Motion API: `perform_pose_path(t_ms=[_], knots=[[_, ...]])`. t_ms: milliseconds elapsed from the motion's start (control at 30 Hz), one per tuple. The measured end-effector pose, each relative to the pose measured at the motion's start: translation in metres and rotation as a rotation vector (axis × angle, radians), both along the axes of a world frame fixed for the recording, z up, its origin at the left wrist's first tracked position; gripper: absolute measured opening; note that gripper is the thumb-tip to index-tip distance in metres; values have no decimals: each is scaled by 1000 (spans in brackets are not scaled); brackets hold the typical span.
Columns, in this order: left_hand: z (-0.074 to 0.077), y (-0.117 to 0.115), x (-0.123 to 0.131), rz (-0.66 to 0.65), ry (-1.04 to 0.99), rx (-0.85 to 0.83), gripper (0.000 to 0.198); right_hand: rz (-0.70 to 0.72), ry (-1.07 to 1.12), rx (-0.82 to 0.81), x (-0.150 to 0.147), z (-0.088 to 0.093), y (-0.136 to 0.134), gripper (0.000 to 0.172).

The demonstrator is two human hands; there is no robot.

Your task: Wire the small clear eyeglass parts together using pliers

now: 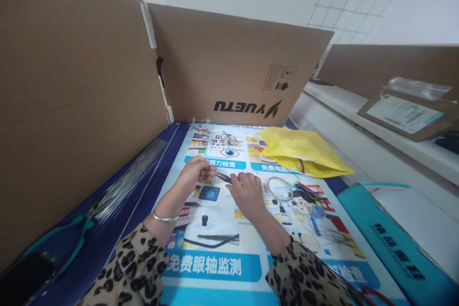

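Note:
In the head view my right hand (pixel 248 195) is closed around a small pair of pliers (pixel 224 178). The dark jaws point left, toward my left hand (pixel 195 173), whose fingers are pinched together at the tips. Whatever sits between those fingertips is too small to make out. Both hands hover above a printed poster sheet (pixel 211 287) covering the table. Just right of my right hand lies a roll of clear tape (pixel 280 188), with a tangle of coloured cords (pixel 309 192) beside it. Several thin dark rods (pixel 219 237) lie below my hands, though they may belong to the print.
Cardboard walls (pixel 236 62) stand at the back and left. Along the left lie a bundle of thin metal wires (pixel 134 174) and teal-handled pliers (pixel 81 234). A yellow bag (pixel 304 148) sits back right, a teal box (pixel 398 244) at right, red-handled scissors (pixel 375 296) near the front edge.

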State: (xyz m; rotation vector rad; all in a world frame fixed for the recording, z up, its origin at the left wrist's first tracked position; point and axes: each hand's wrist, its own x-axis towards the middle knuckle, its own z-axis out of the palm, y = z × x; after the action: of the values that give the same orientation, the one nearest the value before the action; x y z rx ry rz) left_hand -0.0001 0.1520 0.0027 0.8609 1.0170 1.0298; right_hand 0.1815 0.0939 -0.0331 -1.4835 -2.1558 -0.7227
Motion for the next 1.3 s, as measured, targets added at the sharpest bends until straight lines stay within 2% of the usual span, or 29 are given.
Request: perform_pose_path(t_ms=[567, 1300], knots=[[-1, -1, 4, -109, 78, -78, 12, 69, -32, 51, 7, 2, -1, 26], [4, -7, 7, -150, 110, -4, 17, 88, -11, 33, 12, 1, -1, 25]])
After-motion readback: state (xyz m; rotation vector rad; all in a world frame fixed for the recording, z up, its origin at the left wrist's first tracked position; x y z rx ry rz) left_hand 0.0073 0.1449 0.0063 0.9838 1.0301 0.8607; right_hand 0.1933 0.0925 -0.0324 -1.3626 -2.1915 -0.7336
